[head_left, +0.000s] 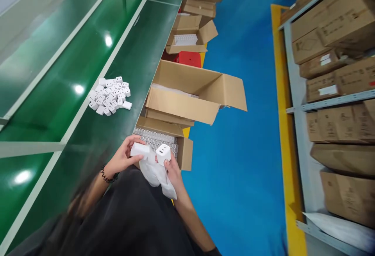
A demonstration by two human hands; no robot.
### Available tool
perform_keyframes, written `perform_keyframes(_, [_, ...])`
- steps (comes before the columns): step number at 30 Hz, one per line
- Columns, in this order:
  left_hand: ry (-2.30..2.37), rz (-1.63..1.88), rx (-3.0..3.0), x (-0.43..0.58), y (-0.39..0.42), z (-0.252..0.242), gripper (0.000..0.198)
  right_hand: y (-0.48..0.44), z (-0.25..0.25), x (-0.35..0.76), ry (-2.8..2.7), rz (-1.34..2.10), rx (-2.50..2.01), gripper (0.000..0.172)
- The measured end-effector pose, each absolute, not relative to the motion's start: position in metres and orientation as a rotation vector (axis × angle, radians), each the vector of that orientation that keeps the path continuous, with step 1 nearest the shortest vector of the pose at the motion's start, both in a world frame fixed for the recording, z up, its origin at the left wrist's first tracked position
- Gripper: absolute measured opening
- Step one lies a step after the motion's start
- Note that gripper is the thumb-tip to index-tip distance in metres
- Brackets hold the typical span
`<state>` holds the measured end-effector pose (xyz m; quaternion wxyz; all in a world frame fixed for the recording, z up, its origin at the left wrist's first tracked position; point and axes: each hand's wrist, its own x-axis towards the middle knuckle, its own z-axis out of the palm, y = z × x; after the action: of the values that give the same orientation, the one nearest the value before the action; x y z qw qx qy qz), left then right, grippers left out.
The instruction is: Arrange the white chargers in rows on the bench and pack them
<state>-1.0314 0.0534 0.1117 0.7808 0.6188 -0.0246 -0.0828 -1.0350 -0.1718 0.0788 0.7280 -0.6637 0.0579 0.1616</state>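
Observation:
My left hand (127,155) is closed around a white charger block (140,151), its plain side facing up. In my right hand (174,170) is a second white charger block (163,154), with several port slots showing on its face. A crumpled, translucent white bag or sheet (152,172) hangs between the two hands and reaches down by my right wrist; which fingers hold it I cannot tell. Just beyond my hands, an open carton (185,153) holds clear trays (158,135) with rows of small compartments. Several more white charger blocks (109,95) lie in a pile on the green bench.
The green bench (88,146) runs along the left, beside a conveyor-like surface with a pale rail (96,80). Open cartons (183,105) line its right edge, with a red stool or bin (188,58) among them. Blue floor (234,162) separates them from shelves of boxes (340,119).

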Motion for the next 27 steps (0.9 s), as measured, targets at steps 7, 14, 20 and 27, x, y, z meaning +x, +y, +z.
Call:
perform_keyframes(7, [-0.219,-0.142,1.749,-1.058,0.033,0.155,0.039,-0.191,0.116,-1.059,-0.229,0.271,-1.565,0.044])
perform_keyframes(14, [0.012,-0.195,1.127,-1.062,0.016,0.166,0.037,-0.188,0.134,-1.071,-0.254,0.236,-1.447,0.044])
perform_keyframes(20, [0.146,-0.307,0.730,-1.069,-0.005,0.170,0.039,-0.173,0.159,-1.079,-0.430,0.063,-1.489,0.040])
perform_keyframes(27, [0.019,-0.018,1.130,-1.078,-0.014,0.170,0.037,-0.172,0.165,-1.075,-0.442,-0.051,-1.583,0.042])
